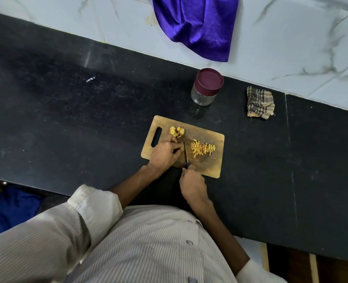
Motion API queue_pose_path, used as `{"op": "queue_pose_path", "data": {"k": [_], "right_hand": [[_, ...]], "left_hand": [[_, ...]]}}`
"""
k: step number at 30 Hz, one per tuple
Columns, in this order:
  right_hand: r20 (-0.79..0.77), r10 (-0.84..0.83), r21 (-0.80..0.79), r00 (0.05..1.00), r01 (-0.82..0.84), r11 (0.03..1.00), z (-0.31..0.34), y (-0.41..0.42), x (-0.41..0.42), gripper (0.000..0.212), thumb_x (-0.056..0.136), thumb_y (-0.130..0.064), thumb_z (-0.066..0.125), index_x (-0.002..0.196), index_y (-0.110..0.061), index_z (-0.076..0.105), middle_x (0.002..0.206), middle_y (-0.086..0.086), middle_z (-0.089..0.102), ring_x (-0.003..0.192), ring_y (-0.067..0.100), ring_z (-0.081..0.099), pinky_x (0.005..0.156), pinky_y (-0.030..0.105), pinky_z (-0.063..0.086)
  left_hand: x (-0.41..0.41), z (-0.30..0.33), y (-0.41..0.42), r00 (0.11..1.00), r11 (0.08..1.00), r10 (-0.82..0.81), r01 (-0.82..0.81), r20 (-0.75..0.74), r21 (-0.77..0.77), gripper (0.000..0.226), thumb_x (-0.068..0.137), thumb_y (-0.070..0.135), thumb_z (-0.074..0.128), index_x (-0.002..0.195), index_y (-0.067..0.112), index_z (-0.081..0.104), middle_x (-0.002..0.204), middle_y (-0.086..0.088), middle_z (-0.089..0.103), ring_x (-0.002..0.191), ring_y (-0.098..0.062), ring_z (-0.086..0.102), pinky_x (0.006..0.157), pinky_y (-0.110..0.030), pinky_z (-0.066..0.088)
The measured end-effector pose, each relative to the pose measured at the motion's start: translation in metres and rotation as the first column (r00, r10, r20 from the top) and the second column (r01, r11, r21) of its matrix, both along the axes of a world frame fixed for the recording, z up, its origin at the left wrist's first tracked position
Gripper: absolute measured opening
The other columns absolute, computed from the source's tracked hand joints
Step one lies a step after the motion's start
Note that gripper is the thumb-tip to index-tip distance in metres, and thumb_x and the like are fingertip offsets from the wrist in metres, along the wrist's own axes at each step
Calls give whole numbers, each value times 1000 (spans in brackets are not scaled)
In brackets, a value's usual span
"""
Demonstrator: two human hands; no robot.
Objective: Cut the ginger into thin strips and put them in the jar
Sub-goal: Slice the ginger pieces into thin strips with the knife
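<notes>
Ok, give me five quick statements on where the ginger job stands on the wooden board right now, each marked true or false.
1. The clear glass jar stands open with strips inside. False: its maroon lid is on, and no strips show inside.
2. The right hand grips the black-handled knife. True.
3. A pile of cut yellow ginger strips lies on the wooden cutting board, right of the blade. True.
4. The left hand rests on the checked cloth. False: it holds down ginger on the board.
5. Uncut ginger chunks lie on the board near the handle slot. True.
</notes>
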State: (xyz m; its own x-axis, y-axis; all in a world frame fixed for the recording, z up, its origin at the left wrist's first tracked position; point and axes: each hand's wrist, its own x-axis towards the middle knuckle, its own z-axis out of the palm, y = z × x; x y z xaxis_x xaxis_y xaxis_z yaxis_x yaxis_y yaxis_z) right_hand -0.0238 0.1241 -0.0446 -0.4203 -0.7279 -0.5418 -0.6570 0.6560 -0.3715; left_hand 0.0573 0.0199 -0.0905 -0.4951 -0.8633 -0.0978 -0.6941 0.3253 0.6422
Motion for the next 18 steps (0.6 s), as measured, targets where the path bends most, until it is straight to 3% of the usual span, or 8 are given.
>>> {"op": "queue_pose_path", "data": {"k": [3,12,18], "right_hand": [[-4,-2,-15,1000,2,1000,-1,-2,0,29,108,-25,33,121,-3,46,120,21,62,111,38,60,76,36,39],[1,-65,-46,998,65,997,-7,-10,3,30,107,-25,35,121,-2,47,119,22,62,109,39,60,83,44,47],[10,-86,-61,996,86,994,-4,-11,2,28,107,-25,35,118,-2,48,113,22,64,102,40,63,81,46,52]], "left_hand": [[-1,-1,-1,1000,1000,-3,3,-2,11,32,92,22,60,123,15,64,123,-1,54,105,-18,56,86,-36,49],[-2,1,-1,1000,1000,0,-1,6,22,30,93,23,58,121,17,66,121,-1,56,103,-20,58,84,-37,48],[-2,3,2,1000,1000,19,-19,3,17,28,94,22,58,120,16,66,123,0,54,103,-19,58,82,-30,44]]}}
